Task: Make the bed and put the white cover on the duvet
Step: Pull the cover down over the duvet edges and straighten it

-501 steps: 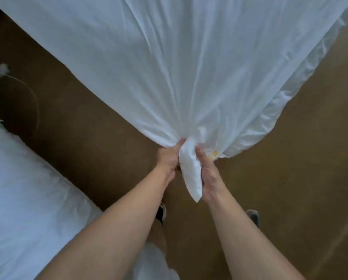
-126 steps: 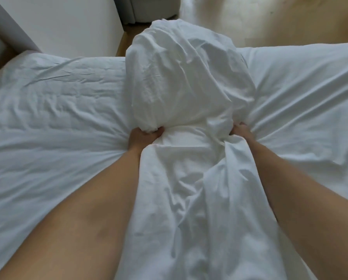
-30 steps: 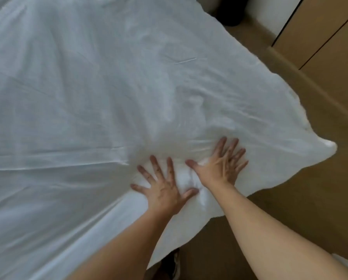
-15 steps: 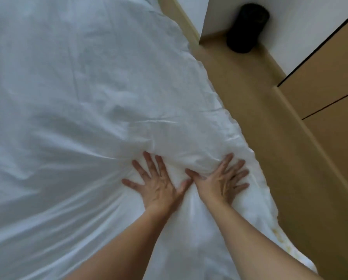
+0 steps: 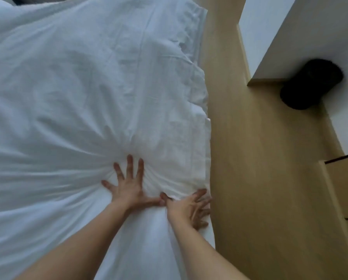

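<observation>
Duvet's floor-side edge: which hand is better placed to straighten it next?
Right, probably. The right hand lies on that edge of the white cover; the left hand presses flat further in.

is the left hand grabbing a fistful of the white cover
No, the left hand lies flat on the white cover with its fingers spread straight.

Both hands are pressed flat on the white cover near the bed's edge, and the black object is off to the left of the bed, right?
Not quite: the head view shows the black object off to the right of the bed, not the left. The rest holds: the left hand and right hand are pressed flat on the white cover near the bed's edge.
</observation>
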Demonstrator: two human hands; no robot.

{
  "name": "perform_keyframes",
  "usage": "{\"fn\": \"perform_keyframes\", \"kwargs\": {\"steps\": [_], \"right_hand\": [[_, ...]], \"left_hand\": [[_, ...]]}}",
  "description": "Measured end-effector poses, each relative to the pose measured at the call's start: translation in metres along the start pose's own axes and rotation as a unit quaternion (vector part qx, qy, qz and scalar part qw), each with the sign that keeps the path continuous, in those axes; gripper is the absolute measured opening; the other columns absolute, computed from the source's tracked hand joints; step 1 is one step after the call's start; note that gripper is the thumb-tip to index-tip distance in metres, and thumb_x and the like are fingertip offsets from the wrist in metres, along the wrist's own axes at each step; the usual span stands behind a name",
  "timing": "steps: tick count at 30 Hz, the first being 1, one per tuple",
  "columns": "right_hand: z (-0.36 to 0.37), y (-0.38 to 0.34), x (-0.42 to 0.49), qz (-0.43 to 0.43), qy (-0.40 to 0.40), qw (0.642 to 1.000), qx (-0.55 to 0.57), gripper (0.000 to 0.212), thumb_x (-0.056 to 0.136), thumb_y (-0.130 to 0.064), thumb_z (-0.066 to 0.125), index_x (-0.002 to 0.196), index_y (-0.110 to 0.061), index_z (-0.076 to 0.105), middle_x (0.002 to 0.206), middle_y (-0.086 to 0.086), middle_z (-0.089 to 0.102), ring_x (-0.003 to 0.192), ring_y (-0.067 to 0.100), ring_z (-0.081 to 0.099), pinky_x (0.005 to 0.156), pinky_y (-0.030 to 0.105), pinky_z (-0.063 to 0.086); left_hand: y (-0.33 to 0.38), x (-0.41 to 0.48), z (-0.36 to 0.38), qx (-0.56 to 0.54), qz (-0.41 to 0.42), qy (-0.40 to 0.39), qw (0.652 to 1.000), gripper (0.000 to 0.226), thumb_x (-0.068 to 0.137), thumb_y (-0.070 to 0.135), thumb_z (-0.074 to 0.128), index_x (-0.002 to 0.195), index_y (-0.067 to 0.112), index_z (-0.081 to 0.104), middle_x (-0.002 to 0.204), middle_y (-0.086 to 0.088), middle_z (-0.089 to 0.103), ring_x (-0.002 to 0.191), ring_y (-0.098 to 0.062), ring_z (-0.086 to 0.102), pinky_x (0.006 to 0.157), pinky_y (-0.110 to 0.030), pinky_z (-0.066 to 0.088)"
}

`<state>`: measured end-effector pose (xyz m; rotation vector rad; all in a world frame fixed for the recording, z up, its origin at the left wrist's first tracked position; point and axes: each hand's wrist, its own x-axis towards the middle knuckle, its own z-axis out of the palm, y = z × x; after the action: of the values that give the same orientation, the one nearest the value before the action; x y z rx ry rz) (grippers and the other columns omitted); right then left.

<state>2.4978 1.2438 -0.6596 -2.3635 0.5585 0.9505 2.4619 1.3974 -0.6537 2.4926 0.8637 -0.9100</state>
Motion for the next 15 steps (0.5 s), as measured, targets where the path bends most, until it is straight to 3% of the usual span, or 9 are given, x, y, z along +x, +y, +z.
{"fn": "perform_keyframes", "kwargs": {"steps": [2,5,7,10,15], "right_hand": [[-0.010,-0.022,0.010,-0.096,0.064,0.993,-0.015,0.144,0.065,-0.077,0.073,0.158,-0.015,-0.018,0.166,0.014,-0.019,0.154,0.040,-0.004,0.121,0.059,0.016],[-0.026,-0.088,0.034,-0.283,0.118,0.950,-0.053,0.128,0.075,-0.067,0.072,0.159,-0.025,-0.015,0.166,0.012,-0.022,0.153,0.039,-0.014,0.123,0.060,0.005],[-0.032,-0.144,0.059,-0.355,0.103,0.923,-0.110,0.115,0.081,-0.068,0.065,0.161,-0.030,-0.008,0.165,0.011,-0.025,0.152,0.039,-0.020,0.122,0.061,-0.004],[-0.036,-0.233,0.109,-0.289,0.056,0.947,-0.129,0.123,0.075,-0.083,0.056,0.161,-0.022,-0.006,0.166,0.013,-0.021,0.152,0.040,-0.019,0.120,0.063,-0.007],[-0.043,-0.382,0.192,-0.074,0.054,0.995,-0.041,0.166,0.048,-0.094,0.064,0.153,0.003,-0.021,0.163,0.027,-0.018,0.152,0.042,-0.014,0.123,0.058,-0.003]], "left_hand": [[0.006,0.016,-0.022,-0.034,0.015,-0.003,0.999,0.158,0.025,0.109,0.039,0.151,0.044,-0.031,0.149,0.017,-0.052,0.146,-0.046,-0.032,0.102,-0.088,0.006],[0.021,0.048,-0.053,-0.086,-0.006,0.035,0.996,0.138,0.061,0.095,0.052,0.155,0.034,-0.028,0.157,0.013,-0.044,0.149,-0.044,-0.026,0.106,-0.084,0.003],[0.036,0.081,-0.067,-0.116,-0.048,0.081,0.989,0.116,0.080,0.084,0.041,0.156,0.030,-0.027,0.158,0.008,-0.044,0.149,-0.041,-0.029,0.107,-0.083,-0.002],[0.054,0.153,-0.114,-0.161,-0.087,0.118,0.976,0.097,0.089,0.077,0.029,0.157,0.033,-0.022,0.160,0.004,-0.040,0.149,-0.037,-0.032,0.108,-0.080,-0.008],[0.079,0.281,-0.220,-0.184,-0.147,0.121,0.964,0.130,0.064,0.096,0.032,0.155,0.025,-0.028,0.159,-0.001,-0.042,0.147,-0.038,-0.035,0.105,-0.079,-0.014]]}}
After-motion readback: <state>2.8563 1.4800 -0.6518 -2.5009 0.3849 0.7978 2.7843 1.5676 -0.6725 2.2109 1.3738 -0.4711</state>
